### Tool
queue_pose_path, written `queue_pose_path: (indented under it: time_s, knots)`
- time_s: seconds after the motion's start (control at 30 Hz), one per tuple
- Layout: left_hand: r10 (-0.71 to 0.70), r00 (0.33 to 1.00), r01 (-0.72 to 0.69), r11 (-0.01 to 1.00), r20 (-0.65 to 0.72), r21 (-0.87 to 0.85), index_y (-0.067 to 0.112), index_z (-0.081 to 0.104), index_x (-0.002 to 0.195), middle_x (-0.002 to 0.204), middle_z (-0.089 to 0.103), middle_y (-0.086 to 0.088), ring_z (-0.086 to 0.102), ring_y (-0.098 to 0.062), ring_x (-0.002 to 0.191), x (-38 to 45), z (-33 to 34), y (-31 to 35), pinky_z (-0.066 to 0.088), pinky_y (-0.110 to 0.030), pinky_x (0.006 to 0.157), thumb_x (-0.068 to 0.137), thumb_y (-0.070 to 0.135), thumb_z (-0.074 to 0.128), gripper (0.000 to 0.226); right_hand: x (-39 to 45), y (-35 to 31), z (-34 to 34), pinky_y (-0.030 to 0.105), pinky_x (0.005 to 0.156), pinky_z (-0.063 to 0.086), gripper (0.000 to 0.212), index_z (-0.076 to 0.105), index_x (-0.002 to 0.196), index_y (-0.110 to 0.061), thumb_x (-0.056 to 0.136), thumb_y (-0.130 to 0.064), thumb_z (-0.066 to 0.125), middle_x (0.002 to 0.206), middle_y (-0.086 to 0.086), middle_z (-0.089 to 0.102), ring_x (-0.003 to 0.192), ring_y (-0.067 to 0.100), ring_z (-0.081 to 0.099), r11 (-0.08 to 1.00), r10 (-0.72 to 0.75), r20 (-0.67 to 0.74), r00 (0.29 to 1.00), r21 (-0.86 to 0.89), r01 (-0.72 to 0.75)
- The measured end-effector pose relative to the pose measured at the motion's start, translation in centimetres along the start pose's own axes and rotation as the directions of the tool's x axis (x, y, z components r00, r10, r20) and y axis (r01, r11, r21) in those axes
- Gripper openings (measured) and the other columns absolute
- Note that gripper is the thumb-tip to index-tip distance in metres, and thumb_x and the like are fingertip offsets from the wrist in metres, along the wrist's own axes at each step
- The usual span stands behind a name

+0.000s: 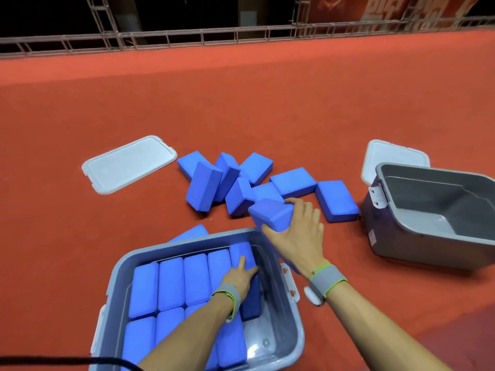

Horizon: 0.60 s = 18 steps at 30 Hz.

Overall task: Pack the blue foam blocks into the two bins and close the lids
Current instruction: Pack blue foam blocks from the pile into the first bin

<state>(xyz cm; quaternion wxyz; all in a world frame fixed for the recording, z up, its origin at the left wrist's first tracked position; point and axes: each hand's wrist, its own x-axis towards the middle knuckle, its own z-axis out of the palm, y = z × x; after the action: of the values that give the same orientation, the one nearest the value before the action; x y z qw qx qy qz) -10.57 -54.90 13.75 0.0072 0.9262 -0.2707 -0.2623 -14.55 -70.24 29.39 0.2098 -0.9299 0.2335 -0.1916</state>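
Note:
A grey bin [290, 311] in front of me holds several blue foam blocks [171, 285] standing in rows. My left hand [241, 275] reaches into this bin and its fingers press on the rightmost upright block [242, 254]. My right hand [297, 231] grips another blue block [272, 214] just beyond the bin's far right corner. A loose heap of several blue blocks [230, 178] lies on the red floor behind it. A second grey bin [417, 231] stands to the right with nothing inside.
One white lid [126, 164] lies flat on the floor at the left. Another white lid [393, 156] leans behind the right bin. A metal truss fence [187, 38] runs along the far edge of the red floor. A black cable [67, 361] crosses the lower left.

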Motion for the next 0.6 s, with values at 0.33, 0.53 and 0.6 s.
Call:
queue_pose_path:
  time_s: [0.33, 0.53, 0.6]
  knots:
    - [0.043, 0.999, -0.043, 0.997, -0.002, -0.068, 0.044, 0.036, 0.147, 0.149, 0.019, -0.013, 0.06, -0.042, 0.101, -0.5, -0.5, -0.5, 0.051, -0.044, 0.089, 0.093, 0.003, 0.035, 0.068, -0.1, -1.9, 0.8, 0.04, 0.073, 0.042, 0.073, 0.048, 0.122, -0.029, 0.06, -0.063, 0.066, 0.106, -0.003, 0.048, 0.097, 0.026, 0.045, 0.994, -0.079, 0.004, 0.997, -0.076, 0.079]
    - [0.035, 0.998, -0.034, 0.999, -0.055, 0.012, 0.048, 0.021, 0.15, 0.151, 0.015, -0.022, 0.062, -0.044, 0.093, 0.6, 1.4, -0.1, 0.053, -0.045, 0.081, 0.084, 0.002, 0.057, 0.088, -0.5, -2.1, 1.1, 0.04, 0.074, 0.043, 0.072, 0.048, 0.122, -0.03, 0.06, -0.061, 0.064, 0.106, -0.003, 0.047, 0.098, 0.026, 0.045, 0.992, -0.083, 0.008, 0.997, -0.099, 0.084]
    - [0.043, 0.994, -0.039, 0.998, -0.1, 0.045, 0.046, 0.021, 0.151, 0.149, 0.018, -0.023, 0.061, -0.042, 0.092, 0.4, 1.5, 0.1, 0.051, -0.044, 0.079, 0.086, 0.001, 0.053, 0.085, -0.4, -1.9, 1.1, 0.04, 0.074, 0.042, 0.072, 0.048, 0.122, -0.03, 0.06, -0.061, 0.065, 0.107, -0.003, 0.048, 0.099, 0.026, 0.045, 0.993, -0.074, 0.006, 0.997, -0.09, 0.074]
